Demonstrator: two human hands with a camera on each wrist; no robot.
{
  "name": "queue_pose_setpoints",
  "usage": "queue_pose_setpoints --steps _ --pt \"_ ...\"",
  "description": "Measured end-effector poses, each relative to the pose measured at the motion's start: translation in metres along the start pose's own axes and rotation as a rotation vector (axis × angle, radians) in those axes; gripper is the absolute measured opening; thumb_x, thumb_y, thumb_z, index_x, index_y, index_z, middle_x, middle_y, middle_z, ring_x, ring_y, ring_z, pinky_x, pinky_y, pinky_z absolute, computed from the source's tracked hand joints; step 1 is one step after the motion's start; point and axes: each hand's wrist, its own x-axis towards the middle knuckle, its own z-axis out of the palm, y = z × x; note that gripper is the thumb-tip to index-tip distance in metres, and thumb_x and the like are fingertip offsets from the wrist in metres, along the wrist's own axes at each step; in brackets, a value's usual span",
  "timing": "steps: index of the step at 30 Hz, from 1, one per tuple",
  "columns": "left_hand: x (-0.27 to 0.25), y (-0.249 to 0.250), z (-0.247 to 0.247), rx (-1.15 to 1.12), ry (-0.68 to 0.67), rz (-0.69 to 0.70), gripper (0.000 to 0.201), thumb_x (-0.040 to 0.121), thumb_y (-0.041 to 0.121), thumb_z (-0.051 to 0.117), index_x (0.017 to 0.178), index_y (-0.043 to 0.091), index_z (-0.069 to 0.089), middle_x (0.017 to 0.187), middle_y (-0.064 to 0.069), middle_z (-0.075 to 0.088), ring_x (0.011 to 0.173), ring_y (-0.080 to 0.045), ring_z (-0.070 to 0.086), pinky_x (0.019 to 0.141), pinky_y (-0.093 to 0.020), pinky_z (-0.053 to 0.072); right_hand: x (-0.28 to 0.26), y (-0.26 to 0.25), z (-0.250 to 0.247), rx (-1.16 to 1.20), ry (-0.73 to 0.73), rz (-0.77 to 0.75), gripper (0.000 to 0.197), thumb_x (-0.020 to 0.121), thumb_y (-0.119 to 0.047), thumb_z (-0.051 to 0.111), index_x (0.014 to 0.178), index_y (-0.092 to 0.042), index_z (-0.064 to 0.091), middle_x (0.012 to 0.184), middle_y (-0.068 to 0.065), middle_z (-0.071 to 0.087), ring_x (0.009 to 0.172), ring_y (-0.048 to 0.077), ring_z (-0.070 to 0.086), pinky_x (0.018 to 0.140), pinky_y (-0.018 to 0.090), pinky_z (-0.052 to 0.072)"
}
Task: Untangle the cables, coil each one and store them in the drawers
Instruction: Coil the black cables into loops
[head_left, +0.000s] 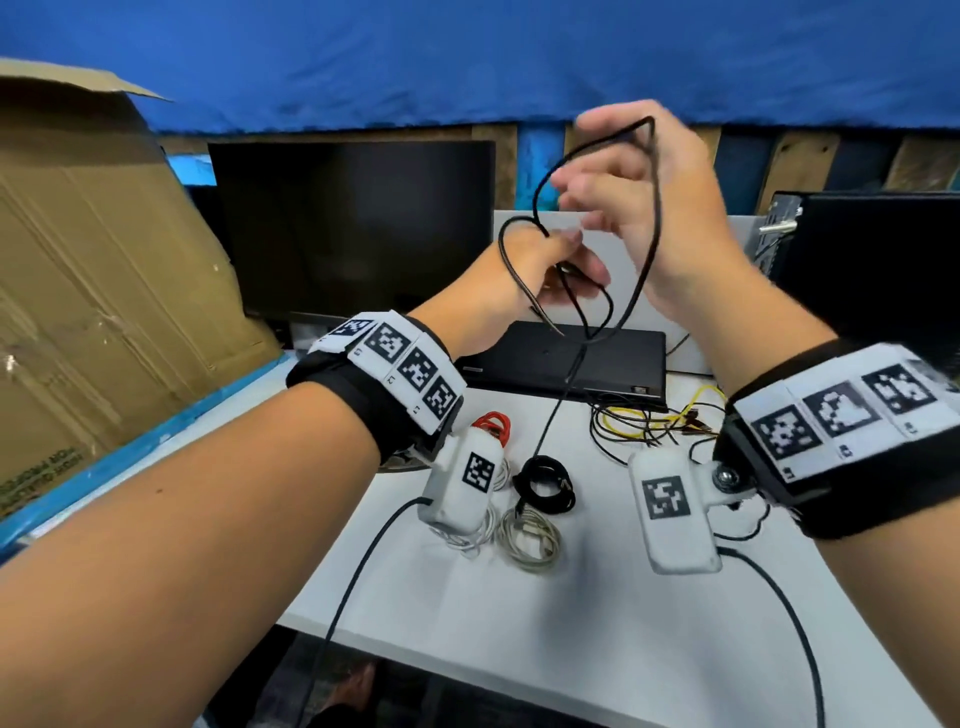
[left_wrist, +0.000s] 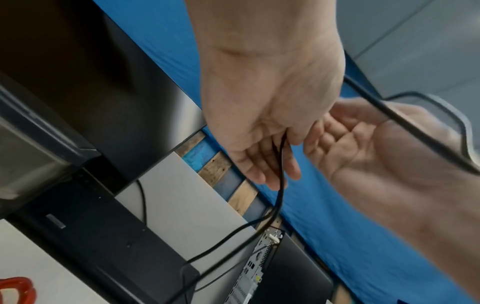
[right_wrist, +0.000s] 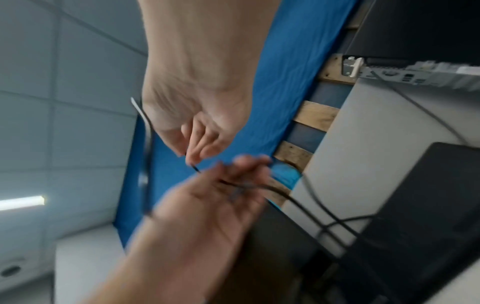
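I hold a thin black cable (head_left: 558, 410) in the air above the table with both hands. My left hand (head_left: 561, 265) grips a few gathered loops of it; in the left wrist view the fingers (left_wrist: 262, 164) curl round the cable (left_wrist: 280, 185). Higher up and to the right, my right hand (head_left: 623, 197) has the cable draped over its top, and in the right wrist view its fingertips (right_wrist: 193, 156) pinch a strand. A loose strand hangs from my hands towards a black coil (head_left: 545, 483) on the table. No drawers are in view.
On the white table (head_left: 571, 623) lie a red coil (head_left: 491, 423), a grey coil (head_left: 530, 535) and a tangle of yellow and black wires (head_left: 649, 421). Behind them stand a monitor (head_left: 353, 223), a flat black device (head_left: 566, 364), a computer case (head_left: 857, 260) and a cardboard box (head_left: 104, 260).
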Motion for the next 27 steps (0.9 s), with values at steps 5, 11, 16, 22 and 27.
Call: queue_pose_setpoints --steps 5,11,16,22,27 --pt "0.005 0.015 -0.013 -0.222 0.140 0.094 0.047 0.112 0.018 0.034 0.084 0.000 0.067 0.089 -0.014 0.074 0.081 -0.020 0.074 0.076 -0.025 0.060 -0.029 0.063 -0.013 -0.040 -0.129 0.348 0.067 0.069 -0.008 0.060 0.132 -0.030 0.048 0.102 -0.006 0.074 0.098 0.016 0.063 0.085 0.033 0.046" --pt "0.008 0.026 -0.051 -0.370 0.349 0.168 0.053 0.113 0.020 0.033 0.081 -0.002 0.068 0.080 -0.012 0.075 0.073 -0.016 0.074 0.080 -0.026 0.060 -0.068 0.148 -0.043 -0.806 -0.428 0.531 0.015 0.086 -0.037 0.052 0.083 -0.041 0.066 0.075 -0.008 0.073 0.087 0.023 0.066 0.095 0.056 0.050" --pt "-0.002 0.023 -0.086 -0.368 0.542 0.168 0.051 0.114 0.021 0.028 0.084 0.000 0.063 0.083 -0.014 0.069 0.065 -0.016 0.071 0.066 -0.022 0.056 -0.068 0.161 -0.064 -1.003 -0.298 0.674 0.036 0.106 -0.027 0.037 0.107 -0.010 0.069 0.114 0.023 0.067 0.110 0.041 0.062 0.092 0.041 0.047" --pt "-0.012 -0.015 -0.067 -0.207 0.405 -0.053 0.051 0.114 0.026 0.029 0.089 0.002 0.066 0.086 -0.014 0.069 0.053 -0.010 0.064 0.053 -0.018 0.050 -0.034 0.119 -0.033 -0.911 0.054 0.377 0.031 0.109 -0.025 0.035 0.107 -0.005 0.059 0.103 0.021 0.063 0.091 0.038 0.055 0.072 0.034 0.034" --pt "-0.017 -0.027 -0.055 -0.259 0.184 -0.113 0.044 0.112 0.030 0.032 0.116 0.003 0.067 0.067 -0.001 0.057 0.044 -0.006 0.039 0.040 -0.017 0.026 -0.014 0.056 -0.027 -0.659 0.302 0.016 0.023 0.099 -0.011 0.039 0.091 -0.004 0.059 0.086 0.005 0.059 0.078 0.017 0.048 0.063 0.032 0.026"
